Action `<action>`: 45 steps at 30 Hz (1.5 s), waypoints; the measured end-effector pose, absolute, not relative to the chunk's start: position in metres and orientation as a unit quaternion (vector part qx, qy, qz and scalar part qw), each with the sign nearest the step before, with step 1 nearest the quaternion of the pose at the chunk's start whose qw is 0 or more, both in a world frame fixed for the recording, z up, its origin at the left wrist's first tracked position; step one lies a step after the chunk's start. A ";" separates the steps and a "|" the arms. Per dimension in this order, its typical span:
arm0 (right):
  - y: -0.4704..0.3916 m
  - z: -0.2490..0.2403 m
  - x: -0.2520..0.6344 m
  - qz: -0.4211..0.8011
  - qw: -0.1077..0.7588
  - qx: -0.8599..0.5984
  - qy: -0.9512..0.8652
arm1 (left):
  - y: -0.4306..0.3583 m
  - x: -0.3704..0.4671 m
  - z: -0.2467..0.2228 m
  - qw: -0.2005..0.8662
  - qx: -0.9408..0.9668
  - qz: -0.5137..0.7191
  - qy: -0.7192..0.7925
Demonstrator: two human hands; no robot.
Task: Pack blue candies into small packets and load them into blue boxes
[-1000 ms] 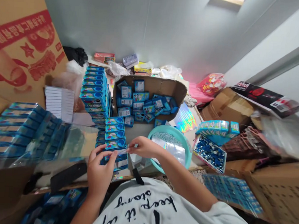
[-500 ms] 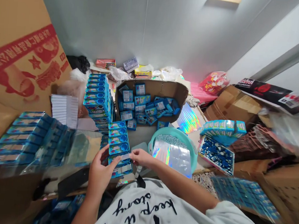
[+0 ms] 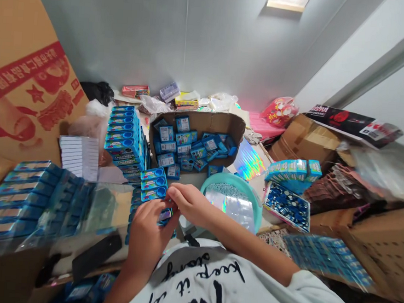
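Grey wall panelling [image 3: 127,35] is seen behind the row of blue boxes [image 3: 153,184]. Since half a second ago, the right hand [image 3: 188,203] has been shifted from the row's edge to meet the left hand [image 3: 151,226] above its near boxes; fingers are bunched, but what is pinched cannot be told.
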State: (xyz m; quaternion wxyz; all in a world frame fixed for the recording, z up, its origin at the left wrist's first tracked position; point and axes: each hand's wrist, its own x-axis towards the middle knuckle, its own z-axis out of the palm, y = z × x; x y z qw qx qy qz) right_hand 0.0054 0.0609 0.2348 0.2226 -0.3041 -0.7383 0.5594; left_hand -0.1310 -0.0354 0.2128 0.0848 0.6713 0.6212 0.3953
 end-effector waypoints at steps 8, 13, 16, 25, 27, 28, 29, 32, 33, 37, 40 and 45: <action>0.061 0.220 0.001 0.703 0.295 -0.335 -0.554 | -0.032 -0.133 0.211 0.161 0.662 0.420 0.599; 0.064 0.224 0.007 0.706 0.275 -0.319 -0.569 | -0.034 -0.126 0.210 0.211 0.609 0.440 0.626; 0.066 0.234 0.011 0.687 0.245 -0.309 -0.611 | -0.033 -0.126 0.205 0.328 0.545 0.471 0.611; 0.072 0.259 0.016 0.573 0.166 -0.345 -0.725 | -0.020 -0.139 0.214 0.415 0.560 0.405 0.592; 0.071 0.256 0.015 0.584 0.176 -0.345 -0.713 | -0.018 -0.139 0.216 0.365 0.594 0.397 0.597; 0.071 0.253 0.015 0.591 0.185 -0.344 -0.706 | -0.019 -0.139 0.215 0.338 0.612 0.397 0.595; 0.071 0.251 0.014 0.597 0.194 -0.344 -0.698 | -0.019 -0.138 0.214 0.311 0.628 0.399 0.591; 0.072 0.243 0.012 0.620 0.213 -0.341 -0.673 | -0.024 -0.138 0.209 0.244 0.648 0.417 0.589; 0.073 0.241 0.012 0.632 0.219 -0.340 -0.661 | -0.026 -0.138 0.208 0.223 0.645 0.423 0.596; 0.077 0.235 0.013 0.649 0.265 -0.337 -0.629 | -0.032 -0.142 0.204 0.195 0.583 0.498 0.612; 0.074 0.231 0.014 0.648 0.247 -0.293 -0.658 | -0.031 -0.143 0.204 0.249 0.471 0.577 0.619; 0.058 0.213 0.004 0.714 0.201 -0.248 -0.623 | -0.025 -0.138 0.200 0.286 0.271 0.640 0.660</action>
